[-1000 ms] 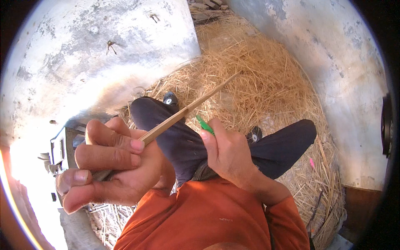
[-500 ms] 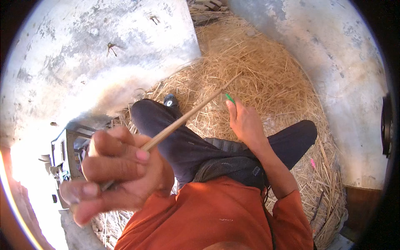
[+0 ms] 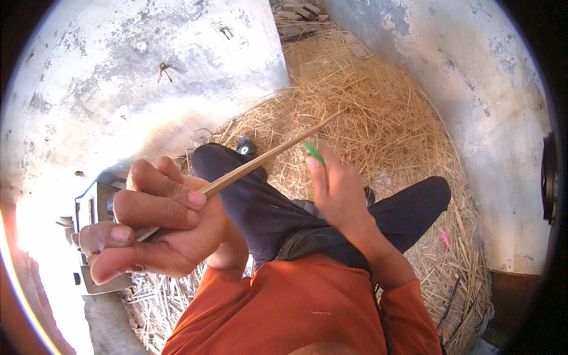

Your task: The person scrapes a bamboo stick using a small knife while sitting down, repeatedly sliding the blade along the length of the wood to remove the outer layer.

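My left hand [image 3: 171,219], close to the camera, is wrapped round a long, pale wooden stick [image 3: 260,161]. The stick slants up and to the right, tapering to a thin far tip over the straw. Its near end passes through the fist and shows partly between the fingers. Beside the stick's middle, my right hand [image 3: 343,192] pinches a small green tool [image 3: 313,152] between thumb and fingers. Slight blur and the fingers hide most of this tool, so its kind is unclear. It lies just below the stick; whether it touches is hard to tell.
I sit cross-legged on loose straw [image 3: 378,112], in dark trousers. A pale, worn wall [image 3: 177,35] rises at left and another wall [image 3: 509,118] at right. Bricks [image 3: 305,10] lie at the far end. A pink scrap [image 3: 445,238] is near my right knee.
My right hand with the green tool has moved left and a little nearer to me, along the stick. My left hand has risen slightly, and the stick is angled a little flatter.
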The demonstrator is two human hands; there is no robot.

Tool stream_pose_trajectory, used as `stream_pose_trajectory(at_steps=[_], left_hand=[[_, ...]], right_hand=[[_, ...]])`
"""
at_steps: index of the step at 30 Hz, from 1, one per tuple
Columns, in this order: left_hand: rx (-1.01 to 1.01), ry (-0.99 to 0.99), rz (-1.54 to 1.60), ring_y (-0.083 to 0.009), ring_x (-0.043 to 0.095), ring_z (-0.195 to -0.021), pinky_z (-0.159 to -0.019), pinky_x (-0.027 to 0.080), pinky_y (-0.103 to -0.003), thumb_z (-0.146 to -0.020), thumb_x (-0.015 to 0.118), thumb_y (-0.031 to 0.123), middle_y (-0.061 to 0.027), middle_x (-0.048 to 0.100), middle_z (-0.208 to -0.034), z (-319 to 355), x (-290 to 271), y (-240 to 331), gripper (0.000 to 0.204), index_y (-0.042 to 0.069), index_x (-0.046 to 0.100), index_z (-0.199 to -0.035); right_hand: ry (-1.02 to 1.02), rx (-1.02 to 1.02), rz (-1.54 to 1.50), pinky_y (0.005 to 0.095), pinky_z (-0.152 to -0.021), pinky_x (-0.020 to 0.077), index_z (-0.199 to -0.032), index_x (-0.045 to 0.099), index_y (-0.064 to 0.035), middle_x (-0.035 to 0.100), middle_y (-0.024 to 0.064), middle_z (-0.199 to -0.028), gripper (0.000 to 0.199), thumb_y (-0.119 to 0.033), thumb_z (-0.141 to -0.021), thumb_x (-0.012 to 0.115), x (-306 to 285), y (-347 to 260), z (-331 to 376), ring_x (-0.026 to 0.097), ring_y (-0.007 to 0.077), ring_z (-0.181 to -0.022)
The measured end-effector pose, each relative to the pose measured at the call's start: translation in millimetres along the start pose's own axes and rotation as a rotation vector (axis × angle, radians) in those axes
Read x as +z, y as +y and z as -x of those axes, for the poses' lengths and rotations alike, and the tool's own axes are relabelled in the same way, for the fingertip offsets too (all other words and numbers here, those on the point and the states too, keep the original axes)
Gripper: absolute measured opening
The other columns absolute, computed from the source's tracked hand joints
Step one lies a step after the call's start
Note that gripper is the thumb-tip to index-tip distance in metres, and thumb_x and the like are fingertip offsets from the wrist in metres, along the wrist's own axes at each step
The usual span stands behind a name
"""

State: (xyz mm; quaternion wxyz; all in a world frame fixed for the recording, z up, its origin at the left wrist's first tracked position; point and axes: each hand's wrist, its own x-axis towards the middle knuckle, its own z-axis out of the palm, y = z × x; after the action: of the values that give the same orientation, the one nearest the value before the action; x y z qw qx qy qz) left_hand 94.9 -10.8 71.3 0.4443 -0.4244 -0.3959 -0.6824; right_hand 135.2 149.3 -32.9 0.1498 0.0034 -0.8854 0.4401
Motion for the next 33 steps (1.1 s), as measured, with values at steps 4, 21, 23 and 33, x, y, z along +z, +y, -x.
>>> stream_pose_trajectory(at_steps=[4, 21, 23, 33], left_hand=[[0.003, -0.045, 0.03, -0.0102, 0.027, -0.036, -0.038, 0.028, -0.02, -0.094, 0.015, 0.054, -0.0027, 0.039, -0.046, 1.1, -0.4, 2.4, 0.049, 0.013, 0.043, -0.096], [0.027, -0.05, 0.011, -0.0098, 0.023, -0.033, -0.038, 0.027, -0.018, -0.095, 0.017, 0.052, -0.0017, 0.038, -0.043, -0.7, -4.1, -2.9, 0.048, 0.013, 0.044, -0.093], [0.01, -0.05, -0.011, -0.0098, 0.023, -0.033, -0.038, 0.027, -0.018, -0.095, 0.017, 0.052, -0.0017, 0.038, -0.043, 2.7, -7.7, -1.8, 0.048, 0.013, 0.044, -0.093], [-0.093, -0.094, 0.016, -0.0099, 0.023, -0.034, -0.039, 0.027, -0.018, -0.095, 0.017, 0.052, -0.0017, 0.038, -0.043, 10.6, -4.9, 17.5, 0.047, 0.013, 0.044, -0.095]], right_hand=[[-0.049, -0.184, -0.059, 0.0456, -0.044, 0.0435, -0.091, 0.05, -0.0035, 0.056, 0.0179, -0.057, 0.028, -0.03, -0.094, 0.043, 1.8, -24.5, 19.8, 0.057, 0.0379, -0.051], [-0.212, 0.367, 0.626, 0.0477, -0.063, 0.045, -0.092, 0.062, 0.0006, 0.062, 0.0213, -0.075, 0.035, -0.03, -0.093, 0.045, -9.6, 244.1, -32.5, 0.061, 0.0377, -0.075], [0.016, 0.548, 0.422, 0.0465, -0.065, 0.0462, -0.103, 0.06, -0.0004, 0.061, 0.0224, -0.074, 0.042, -0.038, -0.094, 0.043, -10.6, 229.2, -13.8, 0.062, 0.0367, -0.075], [-0.211, -0.028, -0.235, 0.0464, -0.054, 0.0456, -0.118, 0.045, -0.0028, 0.059, 0.0211, -0.071, 0.033, -0.026, -0.094, 0.045, -11.6, -17.6, 17.9, 0.06, 0.0388, -0.063]])
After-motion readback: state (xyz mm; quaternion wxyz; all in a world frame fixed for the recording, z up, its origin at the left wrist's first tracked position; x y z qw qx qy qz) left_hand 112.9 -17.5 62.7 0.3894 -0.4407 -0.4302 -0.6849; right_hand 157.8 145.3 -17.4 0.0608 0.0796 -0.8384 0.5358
